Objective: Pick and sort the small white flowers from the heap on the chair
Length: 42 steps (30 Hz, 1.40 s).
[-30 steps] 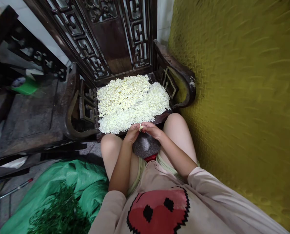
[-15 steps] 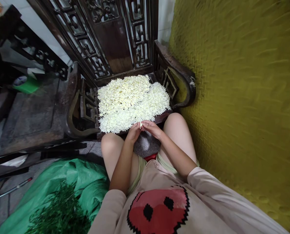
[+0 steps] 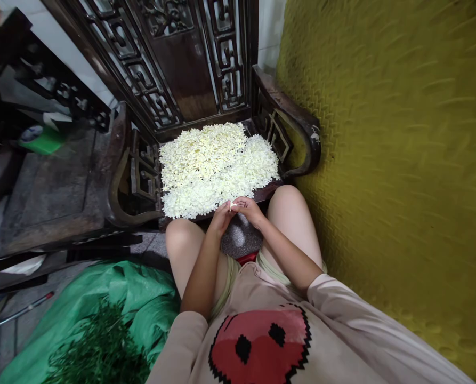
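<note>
- Lying nearest, leafy stems are piling on a green sheet, seemingly not yet worked through.
- Between the knees, left hand and right hand are pinching one blossom with fingertips drawn narrow.
- Beyond, a heap of blossoms is covering the chair seat, so much looks done.

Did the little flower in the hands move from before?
Yes, a little. The little flower, pinched by the left hand and right hand, edged forward toward the flower pile on the chair.
</note>
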Available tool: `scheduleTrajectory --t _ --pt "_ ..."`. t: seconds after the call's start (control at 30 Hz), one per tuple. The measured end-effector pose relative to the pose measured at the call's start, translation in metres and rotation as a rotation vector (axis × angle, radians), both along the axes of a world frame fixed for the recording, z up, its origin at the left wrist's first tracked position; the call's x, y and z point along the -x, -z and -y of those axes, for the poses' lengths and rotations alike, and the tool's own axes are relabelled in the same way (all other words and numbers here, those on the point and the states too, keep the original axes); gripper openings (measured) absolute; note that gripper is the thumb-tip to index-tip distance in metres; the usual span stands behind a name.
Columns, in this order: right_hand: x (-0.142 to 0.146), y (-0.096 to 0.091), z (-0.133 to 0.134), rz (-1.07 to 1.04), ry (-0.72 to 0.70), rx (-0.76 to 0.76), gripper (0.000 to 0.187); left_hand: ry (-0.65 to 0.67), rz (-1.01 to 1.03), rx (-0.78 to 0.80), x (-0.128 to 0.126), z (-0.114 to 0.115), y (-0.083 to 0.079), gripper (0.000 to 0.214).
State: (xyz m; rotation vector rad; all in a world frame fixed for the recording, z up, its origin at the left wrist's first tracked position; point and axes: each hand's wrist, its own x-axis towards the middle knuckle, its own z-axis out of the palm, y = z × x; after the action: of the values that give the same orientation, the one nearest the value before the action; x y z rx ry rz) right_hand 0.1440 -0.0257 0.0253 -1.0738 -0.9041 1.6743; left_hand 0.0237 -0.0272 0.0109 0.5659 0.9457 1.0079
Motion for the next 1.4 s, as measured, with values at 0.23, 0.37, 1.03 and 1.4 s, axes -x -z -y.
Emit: scheduleTrajectory --t 0.23,0.37,1.03,1.4 --pt "0.001 0.002 0.002 0.187 0.095 -0.092 0.032 -0.061 -0.119 0.014 0.002 -0.003 0.007 0.032" --pt "0.0 0.004 0.004 0.371 0.164 -0.185 0.027 -0.085 -0.268 -0.029 0.006 -0.004 0.008 0.035" --pt "0.002 0.008 0.007 0.631 0.241 -0.315 0.016 -0.142 -0.412 -0.109 0.001 -0.001 -0.004 0.027" --pt "0.004 0.018 0.004 0.719 0.191 -0.456 0.01 -0.035 -0.379 -0.079 0.003 -0.001 0.001 0.035"
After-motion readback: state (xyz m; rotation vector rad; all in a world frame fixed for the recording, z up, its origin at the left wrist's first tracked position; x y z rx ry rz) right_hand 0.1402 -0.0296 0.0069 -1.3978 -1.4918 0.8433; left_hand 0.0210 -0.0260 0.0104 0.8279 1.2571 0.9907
